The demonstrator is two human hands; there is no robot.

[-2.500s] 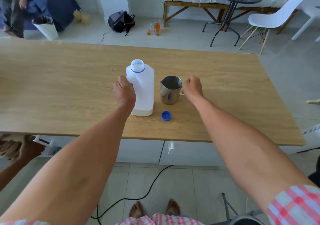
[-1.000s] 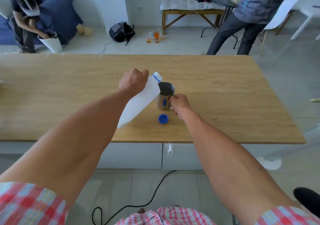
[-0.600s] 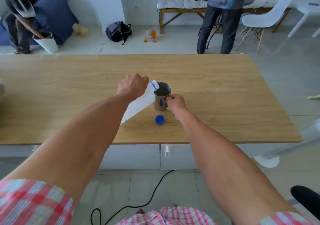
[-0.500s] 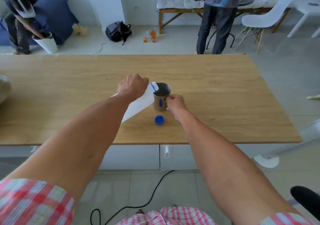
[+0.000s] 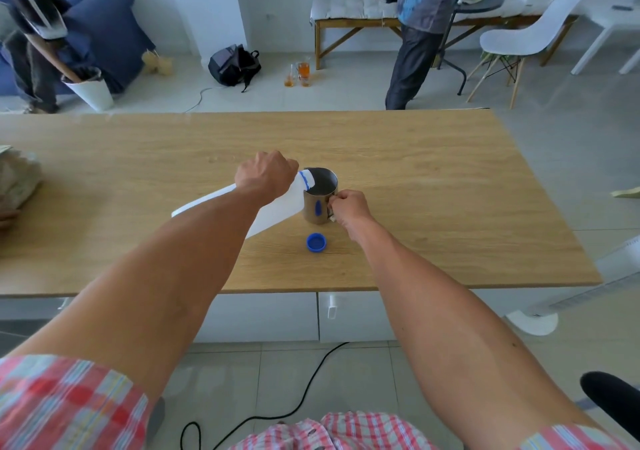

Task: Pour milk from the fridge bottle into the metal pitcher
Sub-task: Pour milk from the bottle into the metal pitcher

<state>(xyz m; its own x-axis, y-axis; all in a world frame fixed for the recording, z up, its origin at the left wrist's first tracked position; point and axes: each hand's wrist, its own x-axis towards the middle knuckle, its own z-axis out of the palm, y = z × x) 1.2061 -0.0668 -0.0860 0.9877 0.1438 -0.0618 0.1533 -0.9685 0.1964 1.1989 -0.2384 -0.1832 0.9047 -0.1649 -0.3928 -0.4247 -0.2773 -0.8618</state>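
A white plastic milk bottle [image 5: 277, 207] with a blue neck ring is tipped far over to the right, its open mouth resting over the rim of the metal pitcher [image 5: 318, 196]. My left hand [image 5: 265, 175] grips the bottle near its neck from above. My right hand [image 5: 348, 207] holds the pitcher's handle on its right side. The pitcher stands upright on the wooden table [image 5: 433, 186]. The bottle's blue cap [image 5: 316, 242] lies on the table just in front of the pitcher. I cannot see the milk stream.
A crumpled light bag [image 5: 15, 179] sits at the table's left edge. Beyond the table a person [image 5: 420, 30] stands by a bench and a round table; another sits at the far left by a white bin [image 5: 90, 88]. A black cable [image 5: 277, 404] lies on the floor.
The bottle, upright on the table 2.5 s ago, has been lifted and tipped over the pitcher, and now lies flatter than a second ago. My right hand took the handle. The standing person shifted.
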